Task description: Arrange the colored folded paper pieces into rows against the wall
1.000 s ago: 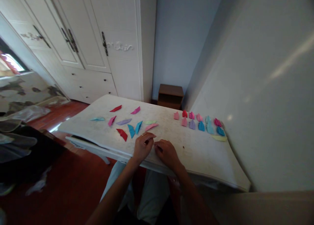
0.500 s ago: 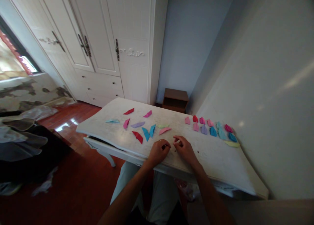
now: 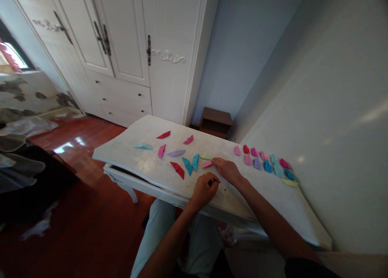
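A white wardrobe stands left of a small brown cabinet, with crumpled plastic farther left.

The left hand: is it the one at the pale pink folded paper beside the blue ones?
No, the right hand is at the pale pink folded paper, while the left hand is apart from it.

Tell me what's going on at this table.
A person sits at a long white table, handling folded paper. The right hand has its fingertips at one end of a light pink, narrow folded-paper piece; whether they grip it is unclear. The left hand is curled nearby, with nothing clearly visible in it. Red, pink, purple, blue and green folded-paper pieces lie scattered to the left, while bulkier colored folded-paper shapes stand grouped in rough rows on the right.
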A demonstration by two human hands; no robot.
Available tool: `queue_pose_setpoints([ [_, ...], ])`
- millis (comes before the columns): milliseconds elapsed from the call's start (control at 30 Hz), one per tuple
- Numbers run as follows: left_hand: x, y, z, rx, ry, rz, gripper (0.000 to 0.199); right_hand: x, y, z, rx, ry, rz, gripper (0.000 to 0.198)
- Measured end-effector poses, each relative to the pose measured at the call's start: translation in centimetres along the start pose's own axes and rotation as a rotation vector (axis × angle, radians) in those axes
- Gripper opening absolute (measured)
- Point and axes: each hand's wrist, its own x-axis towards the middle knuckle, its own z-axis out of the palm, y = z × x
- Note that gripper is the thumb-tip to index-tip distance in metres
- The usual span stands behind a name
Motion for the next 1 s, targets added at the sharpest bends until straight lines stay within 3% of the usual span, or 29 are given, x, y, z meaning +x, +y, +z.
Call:
queue_pose_setpoints([
  [367, 0.1, -0.2, -0.2, -0.008, -0.056, -0.023, 0.022, -2.1, 0.2, 0.4, 0.054, 0.083, -0.068, 0.029],
  [667, 0.1, -0.1, -0.1, -0.02, -0.044, -0.016, 0.022, -1.9, 0.5, -0.3, 0.027, 0.01, -0.108, 0.026],
  [833, 0.1, -0.3, -0.1, 0.004, -0.041, -0.022, 0.022, -2.2, 0.6, 0.1, 0.201, 0.201, -0.041, 0.03],
  [1000, 0.1, 0.0, -0.2, 0.013, -0.041, -0.025, 0.022, -3.1, -0.4, -0.9, 0.627, 0.418, 0.165, 0.029],
])
